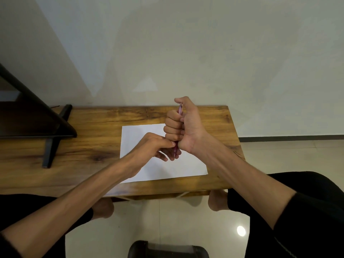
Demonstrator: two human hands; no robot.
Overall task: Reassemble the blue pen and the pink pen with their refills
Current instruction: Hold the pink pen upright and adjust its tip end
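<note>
My right hand (183, 125) is closed in a fist around the pink pen (179, 110), held nearly upright above the white paper (188, 166). The pen's top pokes out by my thumb and its lower end sticks out under the fist. My left hand (155, 147) pinches that lower end with thumb and forefinger, the other fingers spread below it. The blue pen and any loose refill are not visible; my hands may hide them.
The paper lies on a small wooden table (87, 127) set against a pale wall. A dark monitor with a black stand (50, 144) occupies the table's left part. My knees and bare feet show under the near edge, above a tiled floor.
</note>
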